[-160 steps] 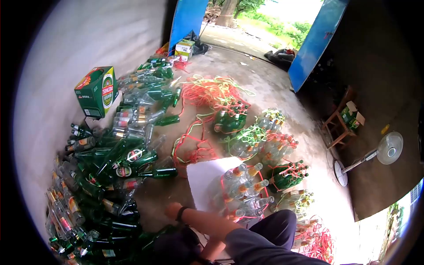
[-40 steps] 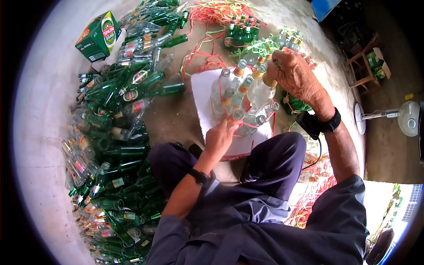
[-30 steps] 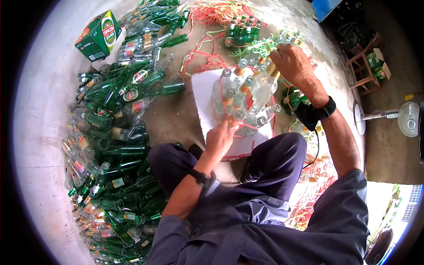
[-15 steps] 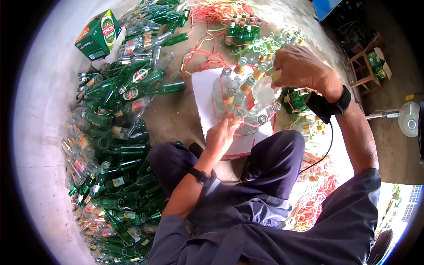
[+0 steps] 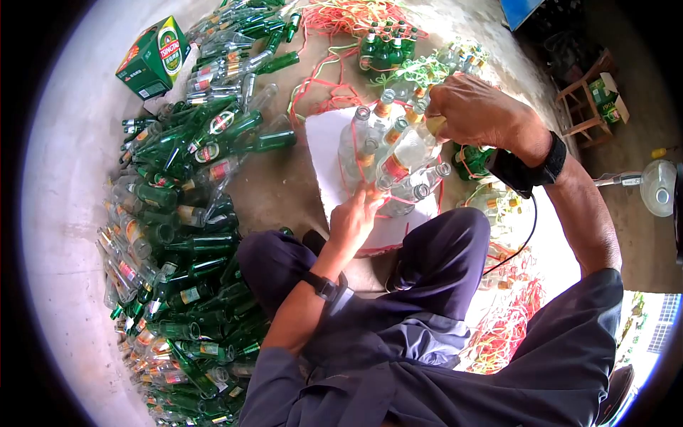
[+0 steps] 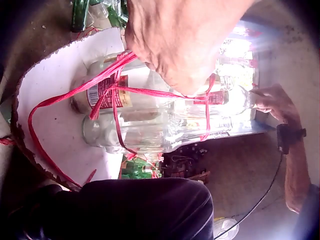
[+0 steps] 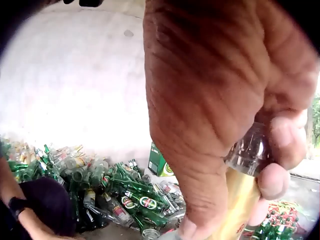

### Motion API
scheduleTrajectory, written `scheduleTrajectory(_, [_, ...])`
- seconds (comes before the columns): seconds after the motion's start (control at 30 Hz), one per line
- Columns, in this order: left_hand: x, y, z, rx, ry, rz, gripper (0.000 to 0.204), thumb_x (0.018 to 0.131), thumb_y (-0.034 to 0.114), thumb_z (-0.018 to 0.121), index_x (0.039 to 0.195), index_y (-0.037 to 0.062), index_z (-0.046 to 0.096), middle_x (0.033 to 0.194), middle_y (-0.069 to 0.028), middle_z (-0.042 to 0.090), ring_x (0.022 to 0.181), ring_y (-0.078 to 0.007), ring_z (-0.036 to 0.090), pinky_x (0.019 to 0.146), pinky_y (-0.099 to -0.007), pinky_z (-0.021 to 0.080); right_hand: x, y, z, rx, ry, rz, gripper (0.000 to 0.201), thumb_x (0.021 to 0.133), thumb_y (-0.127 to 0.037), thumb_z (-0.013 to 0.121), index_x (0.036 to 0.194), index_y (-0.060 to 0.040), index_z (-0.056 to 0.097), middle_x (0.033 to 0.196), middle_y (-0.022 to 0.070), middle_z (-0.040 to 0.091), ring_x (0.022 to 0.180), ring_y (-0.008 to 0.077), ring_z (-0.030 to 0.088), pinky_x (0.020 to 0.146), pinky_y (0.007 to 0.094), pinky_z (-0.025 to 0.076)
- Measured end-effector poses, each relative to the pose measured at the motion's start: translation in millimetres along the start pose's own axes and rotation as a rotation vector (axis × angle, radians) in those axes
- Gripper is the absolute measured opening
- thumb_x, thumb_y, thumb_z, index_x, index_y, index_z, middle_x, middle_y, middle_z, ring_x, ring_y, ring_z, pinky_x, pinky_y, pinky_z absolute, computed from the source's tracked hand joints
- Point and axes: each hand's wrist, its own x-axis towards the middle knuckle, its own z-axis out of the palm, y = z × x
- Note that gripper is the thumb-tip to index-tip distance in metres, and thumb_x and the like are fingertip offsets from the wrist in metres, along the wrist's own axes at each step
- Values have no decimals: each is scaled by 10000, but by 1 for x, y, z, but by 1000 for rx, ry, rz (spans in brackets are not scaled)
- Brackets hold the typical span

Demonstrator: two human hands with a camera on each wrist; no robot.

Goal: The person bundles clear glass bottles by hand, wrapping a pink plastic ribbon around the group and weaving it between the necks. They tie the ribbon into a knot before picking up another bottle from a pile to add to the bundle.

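A cluster of clear glass bottles point(image 5: 370, 153) stands on a white board point(image 5: 324, 160) before the crossed legs, ringed by red plastic rope point(image 6: 75, 91). My right hand point(image 5: 484, 117) grips one clear bottle point(image 5: 411, 151) by its neck, at the cluster's right side. The right wrist view shows fingers and thumb curled round the neck with its gold label point(image 7: 235, 200). At the near side of the bottles, my left hand point(image 5: 352, 222) pinches the red rope, which runs out from under its fingers in the left wrist view.
Loose bottles point(image 5: 206, 242) are heaped along the left wall, with a green beer carton point(image 5: 156, 57) behind. Tied bundles, including green bottles point(image 5: 388, 50), line the right side. Tangled rope point(image 5: 356, 18) lies at the back. A fan point(image 5: 658, 188) and wooden chair point(image 5: 583, 107) stand right.
The head view has tilted down since the oldest frame, where the left side's pile was being reached over. Lately the right hand has turned the bottle, bringing its label into sight; the left hand stays put.
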Motion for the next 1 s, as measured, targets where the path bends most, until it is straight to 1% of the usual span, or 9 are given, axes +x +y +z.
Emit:
scheduleTrajectory(0.1, [1,1,-1,11,27,38,487,880,198,672,1306,51,487,779,-190,681,682,-377,674,560,-451,527,4,-1,-3,-17,21,-49,326,744,-221,734,1020,-50,709,960,121,641,1001,305,591,910,399,436])
scheduleTrajectory(0.2, [0,-1,0,-46,-12,-15,514,875,194,680,1327,54,479,790,-183,687,685,-370,678,564,-444,531,9,-16,-8,-109,-124,31,280,761,-193,712,1004,-58,686,1001,101,633,1011,296,587,921,398,435])
scheduleTrajectory(0.27, [0,-4,2,-50,41,69,550,869,198,690,1347,43,467,806,-173,695,683,-365,682,568,-440,537,8,-18,-3,-74,75,-199,109,816,-80,589,906,-29,625,970,130,628,1022,313,596,895,417,462])
scheduleTrajectory(0.4, [-3,-4,0,36,3,35,574,869,213,694,1360,32,457,808,-176,696,672,-369,681,567,-443,541,11,-17,9,-94,288,-354,64,812,-77,594,801,-25,628,851,139,622,912,308,626,806,418,491])
scheduleTrajectory(0.43, [-2,-2,-2,45,-9,15,576,867,218,695,1356,26,459,798,-183,692,665,-373,679,562,-445,539,11,-19,6,-94,286,-357,64,812,-77,594,801,-25,628,851,139,622,912,308,626,806,418,491])
scheduleTrajectory(0.5, [-1,0,-4,53,-24,-9,578,865,223,697,1352,20,461,788,-190,687,658,-378,676,556,-448,537,11,-22,-2,-142,46,-213,48,805,-67,593,782,-33,618,805,123,600,866,290,615,775,412,497])
scheduleTrajectory(0.7, [0,3,-5,53,-24,-16,558,867,229,695,1319,-21,483,781,-205,679,652,-374,675,542,-441,534,9,-22,15,-136,216,-423,46,706,12,623,746,-8,609,758,125,573,756,300,610,658,417,487])
scheduleTrajectory(0.87, [0,-5,2,63,39,72,555,882,245,682,1316,-37,482,759,-210,667,630,-374,669,533,-442,528,-7,-14,53,-168,283,-401,56,721,-84,629,701,-63,581,810,101,528,785,271,564,690,403,464])
scheduleTrajectory(1.0, [-2,1,-4,63,16,68,560,883,253,681,1321,-33,481,751,-211,662,628,-377,667,533,-445,524,-8,-21,52,-111,144,-206,122,727,15,625,847,-1,637,816,121,561,752,301,598,657,418,469])
